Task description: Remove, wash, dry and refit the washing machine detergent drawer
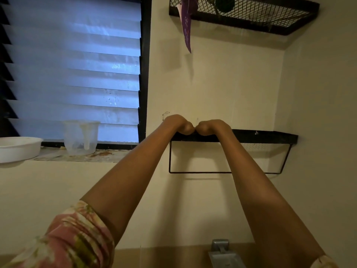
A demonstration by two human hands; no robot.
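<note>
Cream wall carries a black shelf point(270, 136) where my left hand point(179, 124) and right hand point(210, 127) meet, fingers hidden over its edge, so their grip and the drawer's place I cannot tell; clear jug point(81, 138) and white bowl point(19, 148) stand on the windowsill point(108, 154).

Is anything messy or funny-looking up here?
Yes. The window sill has brown stains beside the clear jug, and the white bowl seems to stick out past the sill's edge. A purple thing dangles off the top shelf.
</note>
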